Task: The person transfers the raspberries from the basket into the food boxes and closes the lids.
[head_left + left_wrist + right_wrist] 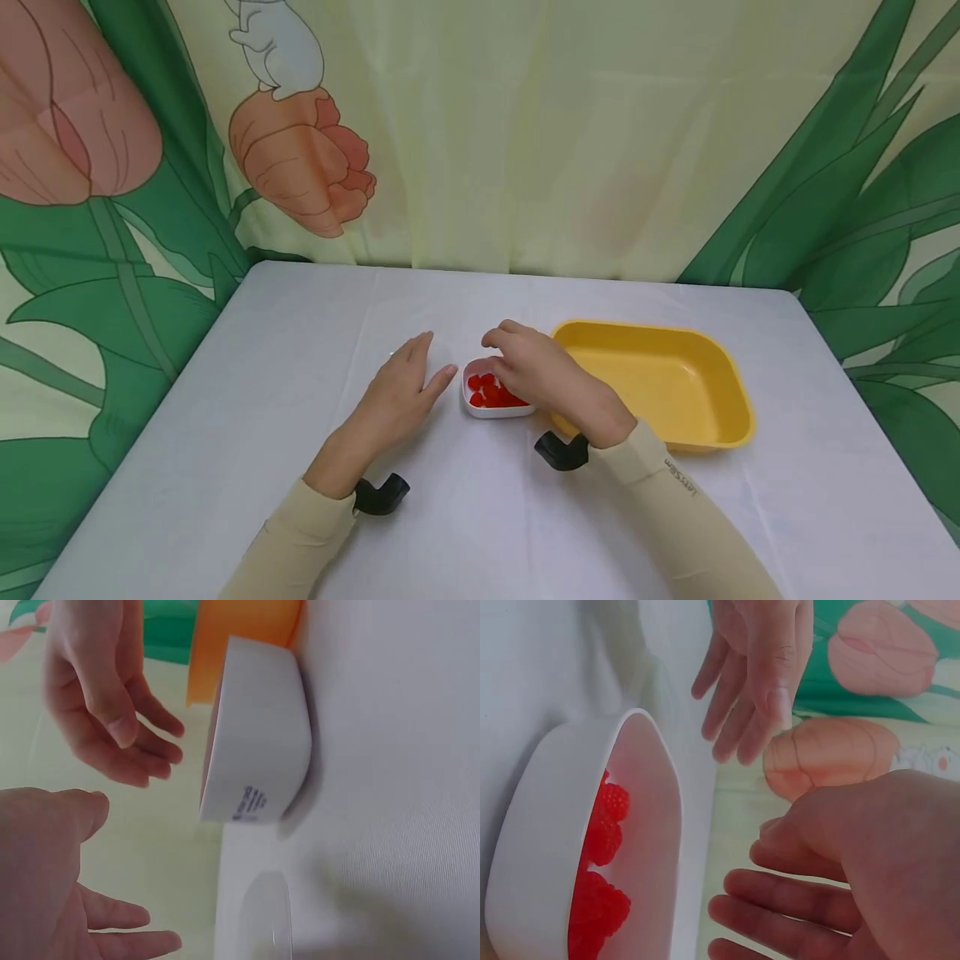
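Note:
A small white container (495,412) with several red raspberries (600,904) inside stands on the white-covered table. My right hand (542,372) is over its right side, fingers relaxed and holding nothing, hiding part of the berries. To the container's left, my left hand (397,392) hovers with fingers extended and thumb apart, also empty. In the left wrist view, the container's side wall (262,727) carries small dark print. Beside it lies a clear plastic piece (270,915), mostly hidden behind my left hand in the head view.
A yellow tray (667,387) sits right of the white container, close beside it and partly behind my right forearm. Behind the table's far edge hangs a curtain (540,142) printed with flowers and leaves. A black wrist mount (382,495) sticks out below my left wrist.

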A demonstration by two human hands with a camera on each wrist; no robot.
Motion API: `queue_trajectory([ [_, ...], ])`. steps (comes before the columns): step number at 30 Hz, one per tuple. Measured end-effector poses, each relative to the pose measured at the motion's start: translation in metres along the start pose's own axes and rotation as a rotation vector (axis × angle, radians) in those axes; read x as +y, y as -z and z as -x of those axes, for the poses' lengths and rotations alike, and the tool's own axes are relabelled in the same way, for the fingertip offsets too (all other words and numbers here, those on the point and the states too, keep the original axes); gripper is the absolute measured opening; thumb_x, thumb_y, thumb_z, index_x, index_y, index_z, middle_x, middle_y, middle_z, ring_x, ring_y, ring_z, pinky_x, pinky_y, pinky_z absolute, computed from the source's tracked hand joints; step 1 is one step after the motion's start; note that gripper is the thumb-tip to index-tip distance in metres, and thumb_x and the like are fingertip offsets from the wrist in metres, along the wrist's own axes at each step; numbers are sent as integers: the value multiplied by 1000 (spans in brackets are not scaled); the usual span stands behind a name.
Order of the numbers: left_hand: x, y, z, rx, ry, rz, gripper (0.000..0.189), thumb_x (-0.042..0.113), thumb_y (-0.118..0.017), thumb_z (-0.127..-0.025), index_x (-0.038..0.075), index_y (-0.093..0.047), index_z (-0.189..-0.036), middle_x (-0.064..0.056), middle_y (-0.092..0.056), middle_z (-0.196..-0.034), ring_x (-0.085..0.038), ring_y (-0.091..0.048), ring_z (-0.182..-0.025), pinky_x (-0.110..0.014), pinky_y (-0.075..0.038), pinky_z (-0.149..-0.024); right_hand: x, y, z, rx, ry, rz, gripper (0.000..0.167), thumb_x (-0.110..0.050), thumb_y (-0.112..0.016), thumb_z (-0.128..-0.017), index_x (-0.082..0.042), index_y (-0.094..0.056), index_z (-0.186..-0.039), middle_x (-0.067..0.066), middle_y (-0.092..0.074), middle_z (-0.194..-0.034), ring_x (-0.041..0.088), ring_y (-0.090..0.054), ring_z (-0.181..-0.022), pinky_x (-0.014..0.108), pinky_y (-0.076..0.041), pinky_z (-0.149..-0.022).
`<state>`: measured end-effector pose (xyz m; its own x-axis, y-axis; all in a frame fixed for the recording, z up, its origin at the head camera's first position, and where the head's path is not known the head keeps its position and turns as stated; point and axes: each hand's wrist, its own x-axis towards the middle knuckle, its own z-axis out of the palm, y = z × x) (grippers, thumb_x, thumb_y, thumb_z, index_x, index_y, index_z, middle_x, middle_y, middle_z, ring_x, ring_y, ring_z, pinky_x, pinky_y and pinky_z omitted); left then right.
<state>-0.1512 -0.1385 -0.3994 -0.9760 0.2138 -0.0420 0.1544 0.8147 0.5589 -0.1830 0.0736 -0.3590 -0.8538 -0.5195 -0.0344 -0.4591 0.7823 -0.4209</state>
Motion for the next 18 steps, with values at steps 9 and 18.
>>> queue_trajectory([
  [9,-18,12,7,-34,110,51,74,41,-47,-103,-4,-20,-155,-23,-27,-159,-40,-28,-148,-56,-28,-118,-2,-2,-19,-70,13,-13,32,-16,-58,-99,-4,-62,-127,12,-64,-125,25,-62,-111,39,-53,-100],
  [18,-32,26,5,-67,170,112,70,36,-43,-105,-6,-16,-155,-28,-24,-159,-44,-23,-148,-59,-24,-120,1,-11,-42,-149,-81,-202,43,-22,-54,-101,-7,-51,-141,11,-61,-133,24,-59,-119,40,-53,-101],
])
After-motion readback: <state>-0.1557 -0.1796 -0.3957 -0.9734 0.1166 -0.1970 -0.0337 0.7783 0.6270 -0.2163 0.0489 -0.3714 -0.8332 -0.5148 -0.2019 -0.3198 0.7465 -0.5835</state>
